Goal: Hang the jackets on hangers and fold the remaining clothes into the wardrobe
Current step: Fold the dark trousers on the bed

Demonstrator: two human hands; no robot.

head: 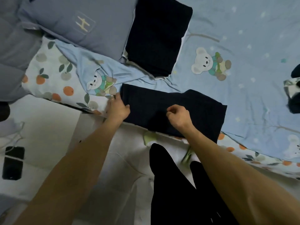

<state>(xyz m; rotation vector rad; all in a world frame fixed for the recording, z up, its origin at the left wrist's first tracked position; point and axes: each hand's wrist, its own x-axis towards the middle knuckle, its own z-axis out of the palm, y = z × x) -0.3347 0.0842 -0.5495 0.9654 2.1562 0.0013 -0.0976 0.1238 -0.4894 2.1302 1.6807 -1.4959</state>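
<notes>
The step in hand is judged to be folding: a dark garment [175, 111] lies flat on the bed [243, 38] at centre frame, partly folded into a rough rectangle near the bed's lower edge. The left hand [117, 108] rests at the garment's left edge; whether its fingers grip the cloth cannot be told. The right hand [177, 115] sits on the middle of the garment, fingers curled and apparently pinching a small fold of cloth. A second dark garment [157, 38], already folded, lies in the upper centre beside a grey-blue pillow [78, 23]. No wardrobe is visible. The next move probably calls for bringing one half over the other, edges aligned, then stacking it with the folded piece.
</notes>
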